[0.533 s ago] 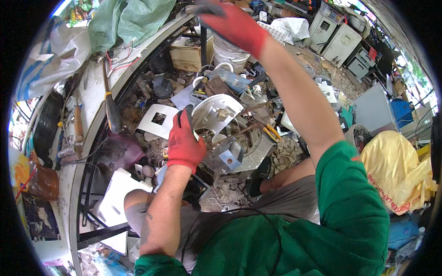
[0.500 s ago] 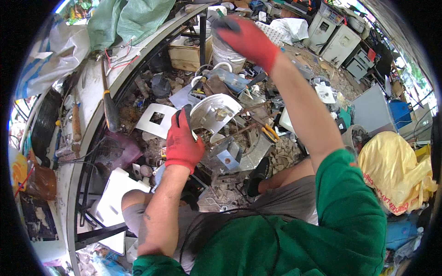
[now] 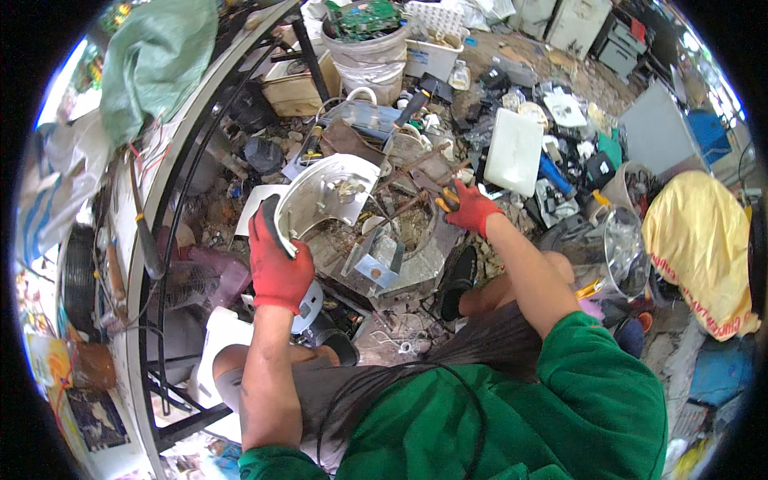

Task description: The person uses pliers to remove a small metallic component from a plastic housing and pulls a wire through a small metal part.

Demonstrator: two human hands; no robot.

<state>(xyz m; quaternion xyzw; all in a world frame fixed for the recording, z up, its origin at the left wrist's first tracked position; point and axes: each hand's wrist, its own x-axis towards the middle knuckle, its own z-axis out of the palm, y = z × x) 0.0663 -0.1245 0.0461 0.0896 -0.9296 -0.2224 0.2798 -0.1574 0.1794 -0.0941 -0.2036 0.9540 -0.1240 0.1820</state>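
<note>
My left hand [image 3: 280, 268], in a red and black work glove, is closed on the left end of a curved white plastic casing [image 3: 310, 192]. The casing is tilted up, and grey-brown bits lie in its hollow. To the right, my right hand [image 3: 472, 210], in a matching glove, is closed round the yellow handles of pliers [image 3: 450, 197]; their jaws are hard to make out. Between the hands sits a grey block with a round hollow [image 3: 436, 256], with rubble in it. A small metal bracket with a hole [image 3: 378, 270] stands on its near side.
A bucket of green circuit boards [image 3: 364, 68] stands at the back. On the left runs a metal-framed table [image 3: 172, 172] with a long screwdriver [image 3: 146, 240] on its edge. Plastic scrap and a white box [image 3: 513, 152] lie to the right, near a yellow bag [image 3: 694, 248].
My right hand has come down from the bucket onto the pliers' handles. My left hand has moved left and down and now grips the casing, which is tilted up. The view has shifted.
</note>
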